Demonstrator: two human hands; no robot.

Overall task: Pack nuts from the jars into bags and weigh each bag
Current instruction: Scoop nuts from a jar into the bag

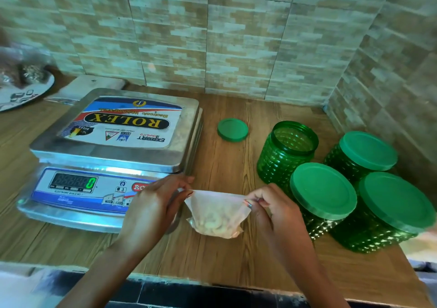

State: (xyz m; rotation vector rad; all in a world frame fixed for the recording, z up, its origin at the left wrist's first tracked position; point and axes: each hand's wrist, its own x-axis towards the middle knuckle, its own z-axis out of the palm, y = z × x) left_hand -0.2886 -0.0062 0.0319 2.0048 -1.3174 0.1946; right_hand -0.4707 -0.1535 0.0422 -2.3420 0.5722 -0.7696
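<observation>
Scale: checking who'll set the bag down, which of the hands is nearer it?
Left. The left hand overlaps the scale in view; the right hand is across the bag, beside the jars.

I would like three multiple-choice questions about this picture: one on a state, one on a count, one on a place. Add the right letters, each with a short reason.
1. What does the display of the steel weighing scale show?
A) 0 B) 250 C) nothing, it is dark
2. How many green ribbed plastic jars carry a lid?
A) one B) three C) four
3. Where does the loose round green lid lie?
A) on the scale B) on the wooden counter, beside the open jar C) inside the bag

Answers: 1 A, a green 0 glows; 2 B, three are capped and one is open; 3 B, it lies flat on the wood.
</observation>
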